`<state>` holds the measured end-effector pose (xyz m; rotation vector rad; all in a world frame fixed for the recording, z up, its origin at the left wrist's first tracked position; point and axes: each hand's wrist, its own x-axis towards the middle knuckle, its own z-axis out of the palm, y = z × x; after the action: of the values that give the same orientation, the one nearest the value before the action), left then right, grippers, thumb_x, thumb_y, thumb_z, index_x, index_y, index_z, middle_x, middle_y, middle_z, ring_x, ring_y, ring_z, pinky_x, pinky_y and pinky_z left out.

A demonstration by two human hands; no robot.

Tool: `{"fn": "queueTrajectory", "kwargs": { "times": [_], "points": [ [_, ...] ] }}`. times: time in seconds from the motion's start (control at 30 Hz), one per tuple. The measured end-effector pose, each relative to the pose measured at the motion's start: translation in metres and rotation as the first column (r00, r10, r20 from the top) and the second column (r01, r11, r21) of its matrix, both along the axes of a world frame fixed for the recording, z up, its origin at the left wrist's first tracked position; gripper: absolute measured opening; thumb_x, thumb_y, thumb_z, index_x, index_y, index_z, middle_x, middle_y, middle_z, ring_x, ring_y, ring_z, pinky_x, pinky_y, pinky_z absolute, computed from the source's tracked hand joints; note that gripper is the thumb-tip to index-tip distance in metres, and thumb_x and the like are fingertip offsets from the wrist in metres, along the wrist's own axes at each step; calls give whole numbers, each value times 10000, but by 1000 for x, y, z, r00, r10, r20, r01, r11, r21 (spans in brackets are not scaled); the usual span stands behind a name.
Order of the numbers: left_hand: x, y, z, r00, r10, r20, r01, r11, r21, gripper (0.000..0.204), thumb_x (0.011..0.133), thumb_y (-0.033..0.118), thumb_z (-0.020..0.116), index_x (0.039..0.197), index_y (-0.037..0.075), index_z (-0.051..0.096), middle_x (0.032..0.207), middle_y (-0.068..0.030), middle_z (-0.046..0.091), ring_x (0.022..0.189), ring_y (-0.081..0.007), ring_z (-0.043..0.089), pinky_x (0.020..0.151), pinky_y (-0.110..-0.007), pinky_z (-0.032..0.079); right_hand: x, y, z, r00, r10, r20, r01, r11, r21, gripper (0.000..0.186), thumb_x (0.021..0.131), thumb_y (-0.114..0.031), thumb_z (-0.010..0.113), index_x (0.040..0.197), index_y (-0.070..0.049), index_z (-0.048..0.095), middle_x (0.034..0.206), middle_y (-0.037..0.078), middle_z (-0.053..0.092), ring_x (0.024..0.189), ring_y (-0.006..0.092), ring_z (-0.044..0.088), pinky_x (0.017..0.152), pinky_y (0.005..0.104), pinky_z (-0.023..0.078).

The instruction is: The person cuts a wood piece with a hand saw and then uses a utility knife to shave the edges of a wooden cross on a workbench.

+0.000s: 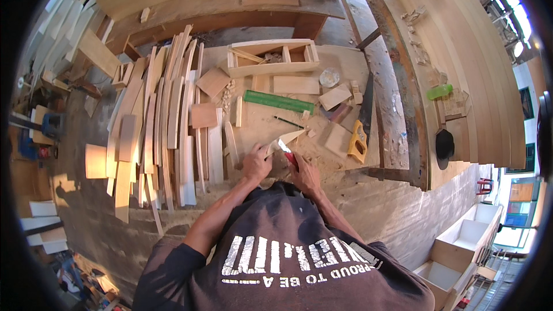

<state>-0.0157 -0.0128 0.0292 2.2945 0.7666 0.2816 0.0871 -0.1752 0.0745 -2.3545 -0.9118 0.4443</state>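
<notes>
My left hand point(257, 163) is closed around the near end of a thin, pale strip of wood point(294, 136), which points away to the right. In my right hand point(306, 175) is a knife point(291, 158) with a red handle, gripped with the fingers wrapped round it. Its bright blade points up and left and lies close by the strip; whether the two touch I cannot tell. Just beyond my hands lie a dark pencil point(288, 122) and a long green strip point(278, 102), flat on the dusty worktable point(259, 118). Small wood offcuts and shavings are scattered around the strip.
Long wooden slats point(155, 115) are piled to the left. An open wooden box point(273, 69) holding scraps stands at the back. On the right lie a yellow-handled saw point(358, 143), loose blocks point(334, 97) and a round clear container point(329, 77). A large board surface point(461, 52) rises beyond them.
</notes>
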Motion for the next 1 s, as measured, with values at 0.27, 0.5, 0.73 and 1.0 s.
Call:
{"fn": "queueTrajectory", "kwargs": {
  "times": [0.27, 0.5, 0.73, 1.0],
  "points": [
    [14, 15, 44, 956, -11, -293, 54, 989, 139, 545, 874, 249, 685, 1387, 140, 533, 1143, -203, 586, 946, -420, 651, 803, -512, 525, 83, -14, 8, 990, -102, 98, 101, 995, 12, 368, 889, -193, 653, 1240, -94, 606, 1046, 181, 663, 928, 404, 645, 790, 479, 520],
    [28, 26, 41, 975, 29, -220, -12, 997, 78, 392, 885, 258, 688, 1242, 115, 613, 1116, -206, 621, 1019, -387, 646, 833, -468, 524, 126, -2, -16, 969, 48, 244, -18, 992, -126, 442, 858, -184, 670, 1292, -134, 603, 1261, 149, 582, 1199, 343, 540, 966, 520, 431],
    [7, 27, 18, 928, 208, 310, -195, 978, -74, 268, 900, 191, 648, 1100, 20, 600, 1025, -195, 688, 978, -374, 671, 811, -452, 520, 124, 21, -24, 917, 10, 398, -19, 1000, 17, 395, 848, -162, 684, 1240, -135, 640, 1244, 123, 591, 1236, 313, 511, 957, 528, 415],
    [-50, 25, 38, 771, 613, 174, -411, 687, -598, 234, 956, 206, 622, 1076, 5, 619, 821, -70, 681, 764, -192, 674, 664, -303, 509, 69, 114, -44, 974, 214, 68, -225, 929, 293, 191, 870, -183, 678, 975, -23, 676, 925, 201, 658, 755, 391, 665, 695, 449, 542]
  ]
}}
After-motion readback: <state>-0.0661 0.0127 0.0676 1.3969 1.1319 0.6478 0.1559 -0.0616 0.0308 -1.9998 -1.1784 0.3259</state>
